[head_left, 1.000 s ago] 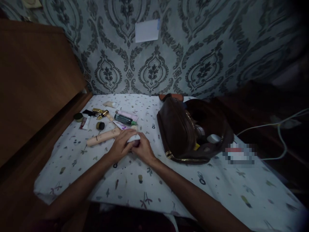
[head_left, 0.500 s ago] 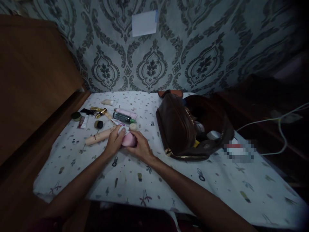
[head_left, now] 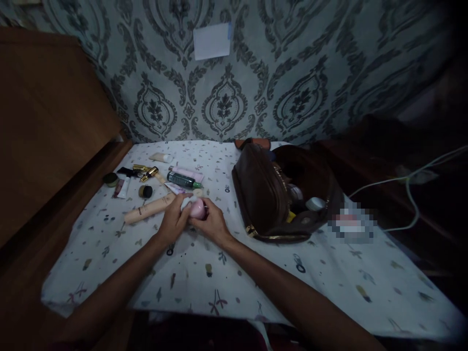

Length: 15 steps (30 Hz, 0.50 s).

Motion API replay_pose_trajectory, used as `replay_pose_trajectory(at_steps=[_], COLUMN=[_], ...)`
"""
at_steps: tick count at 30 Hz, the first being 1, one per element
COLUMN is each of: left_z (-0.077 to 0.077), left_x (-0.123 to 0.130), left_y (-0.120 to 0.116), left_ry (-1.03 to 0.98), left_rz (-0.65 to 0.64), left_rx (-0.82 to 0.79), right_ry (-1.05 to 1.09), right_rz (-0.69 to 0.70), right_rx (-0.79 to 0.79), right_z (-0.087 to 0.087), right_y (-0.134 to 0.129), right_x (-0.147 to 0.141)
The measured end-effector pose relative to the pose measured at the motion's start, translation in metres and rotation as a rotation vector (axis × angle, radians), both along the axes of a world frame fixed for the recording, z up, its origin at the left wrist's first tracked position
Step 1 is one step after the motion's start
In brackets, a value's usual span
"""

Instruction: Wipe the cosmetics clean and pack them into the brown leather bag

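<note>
A round pink container (head_left: 198, 208) is held between my two hands above the patterned cloth. My right hand (head_left: 212, 222) grips it from the right side. Closed around a white wipe or tissue (head_left: 187, 200), my left hand (head_left: 174, 219) presses against the container's left side. Just left of my left hand lies a long peach tube (head_left: 146, 210). Behind the hands are a dark green bottle (head_left: 181, 179) and a pale pink tube (head_left: 190, 173). A small round cream-coloured item is partly hidden behind my fingers.
An open brown bag (head_left: 259, 190) with items inside stands right of the hands. Several small cosmetics, including a black-lidded jar (head_left: 145, 191) and a white tube (head_left: 124, 187), lie at the left. A wooden panel (head_left: 47, 117) borders the left side; a cable (head_left: 409, 180) hangs at the right.
The view has shifted slightly, so the table items appear a little further left. The pink container has turned in my hands, and the white material sits against its upper left side.
</note>
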<state>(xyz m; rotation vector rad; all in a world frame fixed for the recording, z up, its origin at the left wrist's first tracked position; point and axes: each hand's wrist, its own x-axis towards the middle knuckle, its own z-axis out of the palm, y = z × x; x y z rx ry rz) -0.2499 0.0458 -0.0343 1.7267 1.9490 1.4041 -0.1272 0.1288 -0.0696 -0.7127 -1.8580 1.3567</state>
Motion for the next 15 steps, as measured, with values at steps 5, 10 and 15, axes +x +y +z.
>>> replay_pose_trajectory(at_steps=[5,10,15], left_z=[-0.0009,0.0000,-0.0062], left_x=[0.0030,0.0068,-0.0004], left_y=[-0.0046,-0.0052,-0.0030], left_ry=[0.007,-0.201,-0.220], left_rz=[-0.039,0.161,0.230], left_rx=[0.050,0.004,-0.061], right_ry=[0.040,0.321,0.303], right_rz=[0.020,0.136,0.158], right_rx=[-0.138,-0.353,-0.301], right_z=[0.0046,0.0038,0.0061], right_y=[-0.0024,-0.0013,-0.0023], right_x=[-0.0005,-0.0004,0.0051])
